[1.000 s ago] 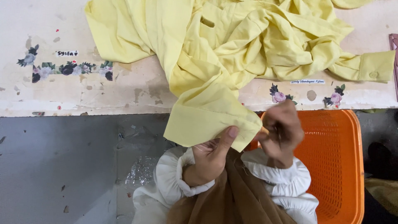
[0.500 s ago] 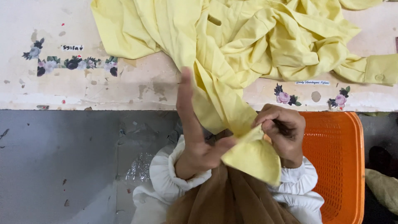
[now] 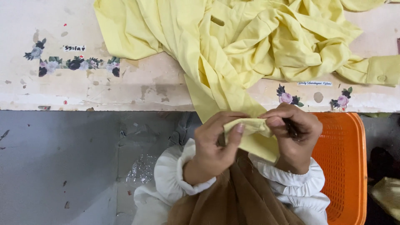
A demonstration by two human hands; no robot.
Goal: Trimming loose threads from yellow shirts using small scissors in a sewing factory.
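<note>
Garment (image 3: 250, 46) on table (image 3: 104, 87); basket (image 3: 343, 166) right, below.

Bare tabletop (image 3: 83, 89) lies open at left (yellow garment (image 3: 258, 46) crowds the right), orange basket (image 3: 343, 166) flanking.

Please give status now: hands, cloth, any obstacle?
Left hand and right hand both pinch the yellow garment edge. Rest lies on worktable. Nothing blocking.
</note>
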